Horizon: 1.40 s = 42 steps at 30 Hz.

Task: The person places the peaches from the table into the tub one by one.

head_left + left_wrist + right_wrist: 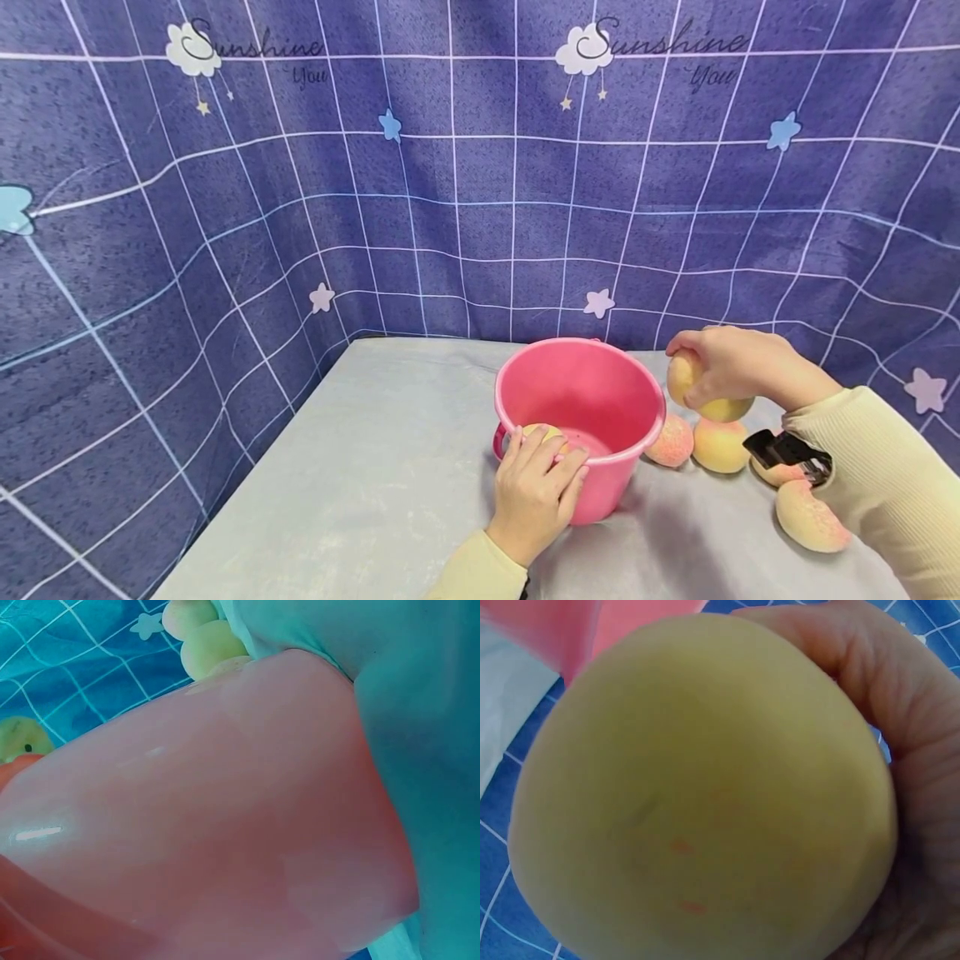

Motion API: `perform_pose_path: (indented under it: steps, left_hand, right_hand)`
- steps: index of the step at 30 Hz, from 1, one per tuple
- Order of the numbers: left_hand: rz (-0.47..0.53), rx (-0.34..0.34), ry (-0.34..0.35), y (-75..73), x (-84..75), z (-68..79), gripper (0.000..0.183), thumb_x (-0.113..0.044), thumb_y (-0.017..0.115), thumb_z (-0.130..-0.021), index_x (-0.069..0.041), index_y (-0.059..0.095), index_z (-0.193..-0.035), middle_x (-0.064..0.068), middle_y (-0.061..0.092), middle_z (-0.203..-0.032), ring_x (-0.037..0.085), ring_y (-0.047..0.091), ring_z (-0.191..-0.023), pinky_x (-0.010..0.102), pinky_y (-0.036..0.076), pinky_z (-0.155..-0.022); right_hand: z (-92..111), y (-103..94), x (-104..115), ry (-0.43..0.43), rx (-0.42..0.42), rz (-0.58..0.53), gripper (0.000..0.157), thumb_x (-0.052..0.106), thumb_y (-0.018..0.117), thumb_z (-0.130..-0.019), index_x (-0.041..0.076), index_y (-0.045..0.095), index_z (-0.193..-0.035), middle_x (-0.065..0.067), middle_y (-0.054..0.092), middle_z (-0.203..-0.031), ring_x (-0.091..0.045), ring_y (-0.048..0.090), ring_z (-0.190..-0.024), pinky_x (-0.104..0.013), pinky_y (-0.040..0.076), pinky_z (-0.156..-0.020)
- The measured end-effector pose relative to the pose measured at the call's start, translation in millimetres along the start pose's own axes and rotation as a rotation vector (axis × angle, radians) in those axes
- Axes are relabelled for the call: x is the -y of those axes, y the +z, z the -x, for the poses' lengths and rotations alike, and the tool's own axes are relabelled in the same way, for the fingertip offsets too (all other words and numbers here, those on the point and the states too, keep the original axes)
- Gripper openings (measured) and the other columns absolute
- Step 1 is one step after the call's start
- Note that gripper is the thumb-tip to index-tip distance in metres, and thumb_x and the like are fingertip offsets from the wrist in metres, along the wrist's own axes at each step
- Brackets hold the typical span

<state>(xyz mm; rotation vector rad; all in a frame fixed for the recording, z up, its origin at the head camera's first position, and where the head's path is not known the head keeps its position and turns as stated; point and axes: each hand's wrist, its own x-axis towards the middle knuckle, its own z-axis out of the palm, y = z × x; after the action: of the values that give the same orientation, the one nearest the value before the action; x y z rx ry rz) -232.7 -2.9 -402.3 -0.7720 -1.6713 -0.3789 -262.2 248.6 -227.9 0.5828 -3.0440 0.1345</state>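
A pink bucket [611, 479] stands on the table, with its outer wall [195, 810] filling most of the left wrist view. My left hand [532, 496] is at the bucket's near rim, fingers over a yellow peach [542, 432] that shows just inside the rim. That peach [24, 739] also peeks out at the left of the left wrist view. To the right of the bucket, my right hand [738, 362] grips another yellow peach [727, 409] from above, raised over the row of fruit. This peach [705, 787] fills the right wrist view, thumb and fingers partly hidden.
Right of the bucket lie several peaches: a reddish one [670, 442], a yellow one [720, 446], one partly behind the black wrist strap [789, 454], and a pale one [810, 517] nearer the front. A blue gridded curtain [480, 167] hangs behind the grey-covered table [360, 467].
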Motion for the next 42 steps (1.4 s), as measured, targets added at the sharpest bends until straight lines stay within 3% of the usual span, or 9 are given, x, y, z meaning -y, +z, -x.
perform_pose_path:
  steps: [23, 42]
  left_hand:
    - [-0.001, 0.018, 0.000, -1.2, 1.6, -0.6, 0.029, -0.028, 0.049, -0.097, -0.020, 0.076, -0.089, 0.001, 0.067, -0.090, 0.023, 0.063, -0.092, 0.051, 0.048, -0.088]
    - [-0.014, 0.012, 0.012, -0.2, 1.8, 1.0, 0.028, -0.028, 0.049, -0.097, -0.020, 0.075, -0.089, 0.000, 0.066, -0.090, 0.022, 0.063, -0.093, 0.051, 0.048, -0.088]
  right_hand:
    - [-11.9, -3.4, 22.6, -0.086, -0.034, 0.004, 0.057, 0.033, 0.076, -0.056, 0.010, 0.065, -0.108, -0.002, 0.060, -0.082, -0.019, 0.055, -0.072, -0.034, 0.044, -0.052]
    - [-19.5, -2.0, 30.8, -0.083, 0.013, -0.072, 0.057, 0.026, 0.076, -0.058, 0.009, 0.064, -0.110, -0.001, 0.060, -0.082, -0.019, 0.055, -0.073, -0.033, 0.044, -0.055]
